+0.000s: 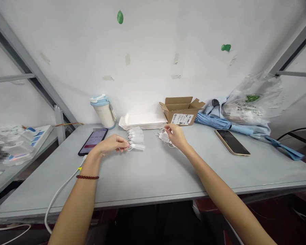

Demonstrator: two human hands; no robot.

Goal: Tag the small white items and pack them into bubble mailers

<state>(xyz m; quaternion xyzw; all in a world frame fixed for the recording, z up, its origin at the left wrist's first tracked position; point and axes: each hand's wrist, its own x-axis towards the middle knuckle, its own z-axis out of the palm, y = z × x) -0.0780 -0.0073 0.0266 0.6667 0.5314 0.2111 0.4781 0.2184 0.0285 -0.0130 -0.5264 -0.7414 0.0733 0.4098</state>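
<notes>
My left hand [116,143] pinches the looped end of a small white tag-like piece [138,147] lying on the table. Just behind that piece, several similar white pieces [136,137] with thin loops lie in a row, their loops toward the left. My right hand [176,135] is closed, thumb and fingertips together, at a second small pile of white looped pieces [164,136]. Whatever lies between its fingertips is too small to make out.
Behind the pieces lies a stack of flat white packets [145,119] beside an open cardboard box [182,114]. A tumbler [104,114] and a lit phone [93,140] with a cable stand left. To the right are a second phone [232,142], a folded blue umbrella [239,129] and a plastic bag [255,102].
</notes>
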